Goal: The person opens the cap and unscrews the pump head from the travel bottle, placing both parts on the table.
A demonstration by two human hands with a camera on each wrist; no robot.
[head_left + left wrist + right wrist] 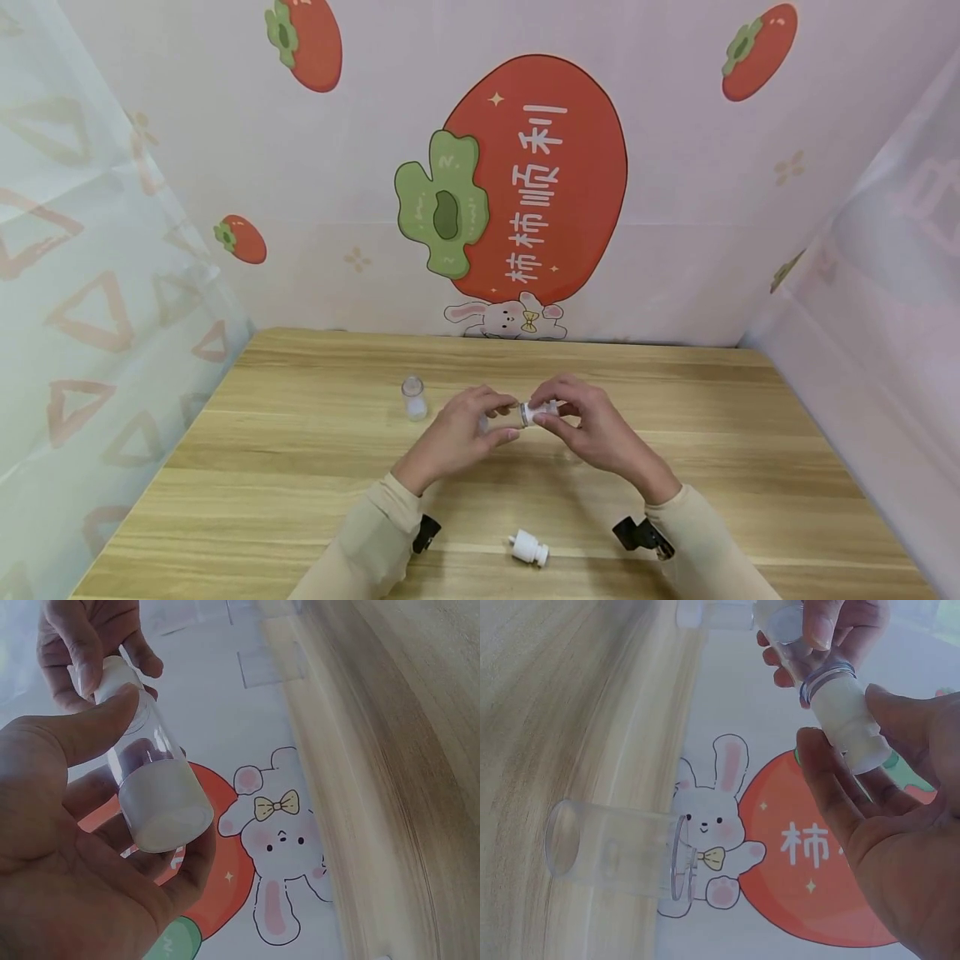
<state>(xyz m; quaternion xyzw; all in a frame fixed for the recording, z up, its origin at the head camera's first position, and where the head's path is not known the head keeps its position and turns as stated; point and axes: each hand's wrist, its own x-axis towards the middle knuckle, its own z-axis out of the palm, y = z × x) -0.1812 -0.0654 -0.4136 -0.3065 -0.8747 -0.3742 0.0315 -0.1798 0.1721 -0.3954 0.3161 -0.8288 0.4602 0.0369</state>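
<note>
A small clear bottle (165,799) with a white lower part lies tilted in my left hand (465,427), the thumb along its clear side and the fingers around it. At its neck end is a white cap-like top (846,724) with a shiny ring. My right hand (588,423) pinches this top between thumb and fingers. In the head view the two hands face each other over the table, the bottle and top lined up between them.
A clear jar (414,400) with a white bottom stands left of the hands. A white pump head (528,547) lies near the front of the wooden table (300,467). A clear open-ended cover (615,851) stands by the right hand. A printed cloth (660,250) hangs behind.
</note>
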